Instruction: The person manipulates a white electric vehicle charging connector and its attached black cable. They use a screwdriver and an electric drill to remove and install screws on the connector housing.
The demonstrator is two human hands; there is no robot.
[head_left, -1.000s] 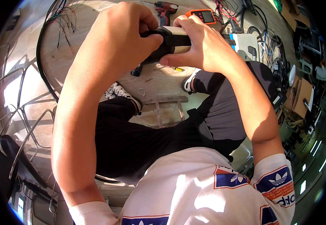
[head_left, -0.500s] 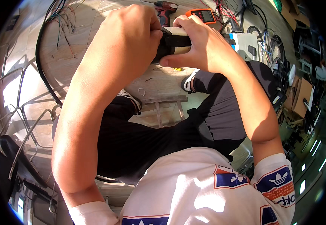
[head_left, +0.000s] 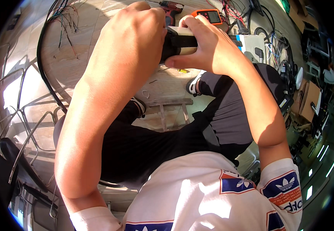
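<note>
A thick black-and-cream piece (head_left: pixel 184 41), rounded and with a black band across it, is held up in front of me between both hands. I cannot make out its exact kind. My left hand (head_left: pixel 138 32) is closed round its black left end, with the back of the hand hiding that end. From the other side my right hand (head_left: pixel 209 44) grips the cream part, thumb below and fingers over the top. Just beyond the hands, on the floor, lie a red-and-black cordless drill (head_left: pixel 171 10) and an orange multimeter (head_left: pixel 208 17).
A white box (head_left: pixel 250 48) with cables stands right of the multimeter. Loose thin wires (head_left: pixel 65 23) and a thick black cable (head_left: pixel 40 57) lie at the left. Bent metal tube frames (head_left: pixel 24 115) stand nearer on the left. A small yellow tool (head_left: pixel 182 71) lies below the hands.
My left hand and forearm have turned and shifted slightly right, and the fingers sit differently at the black end. The held piece has moved a little right; my right hand keeps its grip.
</note>
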